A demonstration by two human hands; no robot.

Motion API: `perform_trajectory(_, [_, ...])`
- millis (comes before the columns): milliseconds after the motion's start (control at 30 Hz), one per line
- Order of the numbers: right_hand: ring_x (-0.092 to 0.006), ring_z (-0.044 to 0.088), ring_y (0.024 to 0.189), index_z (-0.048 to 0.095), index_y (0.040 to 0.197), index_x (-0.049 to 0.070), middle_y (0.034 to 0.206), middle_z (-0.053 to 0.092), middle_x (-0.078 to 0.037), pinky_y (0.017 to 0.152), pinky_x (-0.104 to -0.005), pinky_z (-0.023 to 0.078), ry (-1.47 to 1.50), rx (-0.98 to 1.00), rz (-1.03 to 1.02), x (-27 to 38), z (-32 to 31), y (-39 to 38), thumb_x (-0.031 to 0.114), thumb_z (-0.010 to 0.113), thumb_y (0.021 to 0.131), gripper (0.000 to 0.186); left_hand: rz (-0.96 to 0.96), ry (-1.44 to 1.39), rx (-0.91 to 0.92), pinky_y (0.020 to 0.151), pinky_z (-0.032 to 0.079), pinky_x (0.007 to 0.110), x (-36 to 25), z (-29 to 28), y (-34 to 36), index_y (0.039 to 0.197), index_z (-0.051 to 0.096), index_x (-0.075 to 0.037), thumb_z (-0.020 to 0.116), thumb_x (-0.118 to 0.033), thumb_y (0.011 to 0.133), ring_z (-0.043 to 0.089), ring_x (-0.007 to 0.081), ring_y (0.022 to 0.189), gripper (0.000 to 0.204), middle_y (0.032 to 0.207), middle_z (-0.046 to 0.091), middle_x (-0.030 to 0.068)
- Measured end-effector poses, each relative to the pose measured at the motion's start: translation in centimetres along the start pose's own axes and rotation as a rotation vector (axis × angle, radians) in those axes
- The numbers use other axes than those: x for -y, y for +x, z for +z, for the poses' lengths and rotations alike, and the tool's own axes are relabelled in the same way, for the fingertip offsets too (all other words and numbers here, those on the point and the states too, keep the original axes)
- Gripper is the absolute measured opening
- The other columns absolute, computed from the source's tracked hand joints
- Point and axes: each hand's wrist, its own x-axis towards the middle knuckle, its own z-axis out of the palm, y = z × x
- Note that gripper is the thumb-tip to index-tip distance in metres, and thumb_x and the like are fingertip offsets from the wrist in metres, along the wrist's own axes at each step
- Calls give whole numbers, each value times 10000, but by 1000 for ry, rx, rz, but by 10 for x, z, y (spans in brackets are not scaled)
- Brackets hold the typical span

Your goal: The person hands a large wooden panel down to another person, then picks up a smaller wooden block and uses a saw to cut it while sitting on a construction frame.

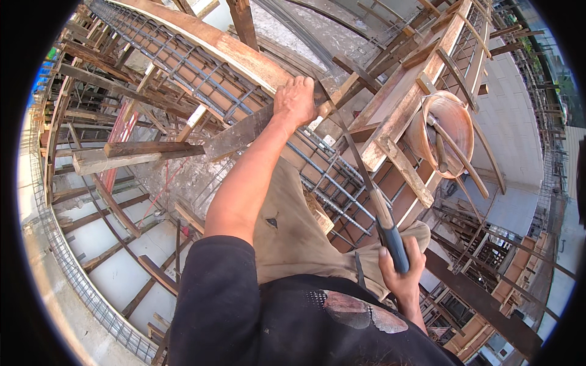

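A hand saw (pixel 357 152) slants upward from my right hand (pixel 404 263), which is wrapped round its dark blue-grey handle. The narrow blade reaches up to the end of a weathered grey board (pixel 237 134), close by my left hand (pixel 296 102). That hand presses down on the board with its fingers curled over the edge; the fingertips are hidden. The board lies across a timber formwork channel holding a steel rebar cage (pixel 329 177). Whether the teeth have cut into the wood I cannot tell.
A worn bucket (pixel 461 116) with tool handles (pixel 455 146) in it hangs beside the right-hand formwork beam (pixel 397 122). Pale formwork timber (pixel 238 52) runs away to the upper left. Wooden props and bare rebar surround me, with a drop to lower levels at the left.
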Motion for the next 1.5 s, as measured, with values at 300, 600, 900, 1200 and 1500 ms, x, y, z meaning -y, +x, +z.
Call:
perform_trajectory(300, [-223,765,737,630,1025,-19,790,738,-160,669,-324,580,26,97,62,1,-14,-17,127,775,839,277,-19,5,-16,1030,474,484,1,2,-2,1197,571,-65,834,-448,780,553,330,1262,625,1258,612,136])
perform_trajectory(600, [-248,608,560,565,948,-12,646,566,-214,571,-388,489,128,10,75,8,56,136,206,758,910,294,-14,6,51,1036,474,476,-19,8,14,1237,575,-70,827,-451,789,553,319,1289,640,1285,612,141])
perform_trajectory(900, [-181,716,632,640,984,2,715,699,-125,610,-308,551,52,27,6,-8,1,6,150,792,851,251,-19,14,25,1035,476,468,2,-4,0,1205,577,-63,824,-466,796,562,320,1276,624,1266,613,145])
perform_trajectory(1200, [-167,706,629,626,986,-9,722,697,-120,609,-315,550,81,62,89,-6,-6,-8,122,782,841,250,-24,36,16,1037,475,474,3,2,-3,1230,562,-84,832,-440,783,561,316,1269,632,1265,612,139])
perform_trajectory(1500, [-369,620,553,544,940,-30,642,593,-247,555,-428,490,135,29,99,12,60,144,262,763,907,367,-12,9,-4,1042,471,470,-16,4,9,1211,611,-54,833,-445,784,563,308,1284,619,1266,630,151])
